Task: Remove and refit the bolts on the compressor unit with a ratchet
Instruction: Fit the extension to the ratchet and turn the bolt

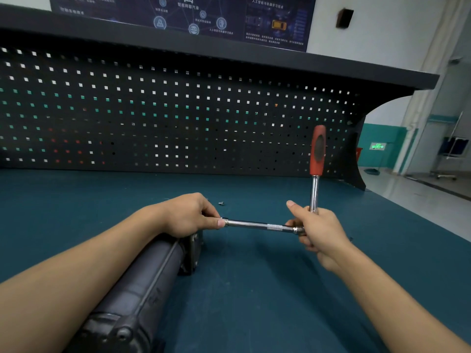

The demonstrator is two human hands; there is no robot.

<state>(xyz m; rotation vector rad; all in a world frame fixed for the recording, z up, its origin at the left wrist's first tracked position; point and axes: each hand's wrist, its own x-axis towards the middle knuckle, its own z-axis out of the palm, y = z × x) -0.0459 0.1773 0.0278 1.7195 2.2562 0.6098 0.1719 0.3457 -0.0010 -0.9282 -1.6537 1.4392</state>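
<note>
The dark cylindrical compressor unit (142,284) lies on the blue-green bench mat, its end plate (194,248) just below my left hand. My left hand (190,215) pinches the socket end of a chrome extension bar (257,225) that runs level to the right. My right hand (314,233) grips the ratchet at its head, where the bar joins it. The ratchet's red handle (317,151) points straight up. A loose bolt (221,203) lies on the mat behind the bar. The socket tip is hidden by my left fingers.
A black pegboard (178,118) backs the bench under a dark shelf. The bench's right edge (418,215) drops to a grey floor. The mat (254,289) stretches between my arms.
</note>
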